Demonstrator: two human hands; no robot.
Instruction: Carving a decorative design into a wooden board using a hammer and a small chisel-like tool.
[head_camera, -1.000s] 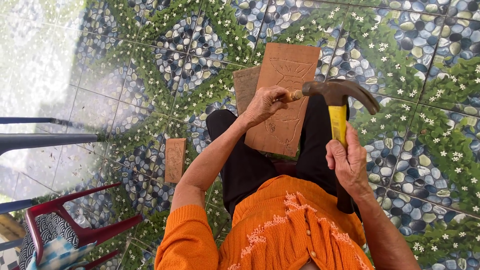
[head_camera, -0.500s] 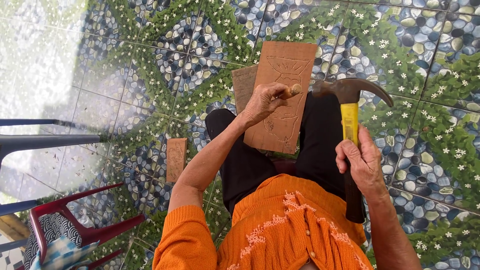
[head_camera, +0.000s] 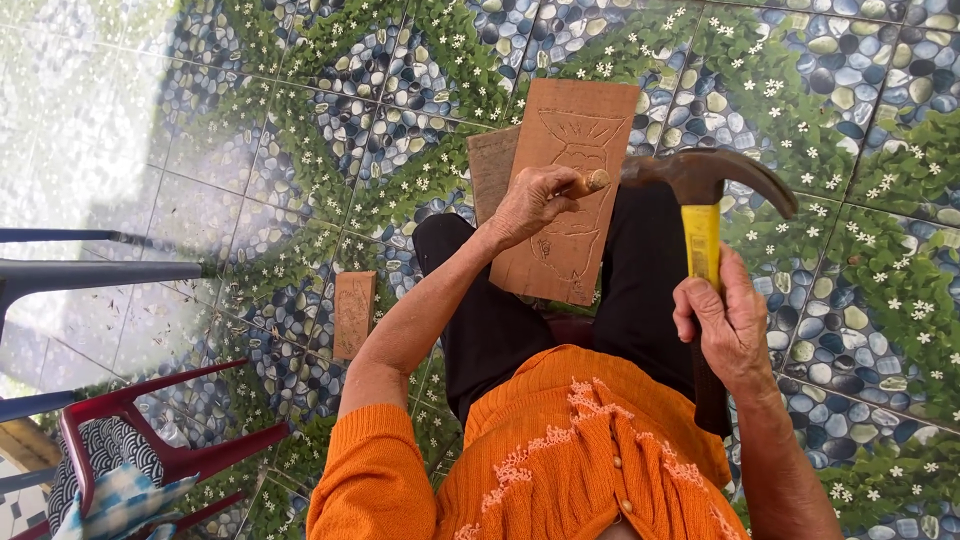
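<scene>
Carved a wooden board over a glossy tiled floor.

Sat above floor tiles printed with pebbles, green leaves and small white flowers; red chair at lower left, small wooden block lying on the tiles nearby. Propped across the lap: a brown board with carved line drawing, a second board just behind it. Left hand closed around a wooden-handled chisel pressed to the board. Right hand gripped a yellow-handled hammer, head right beside the chisel's end.
</scene>
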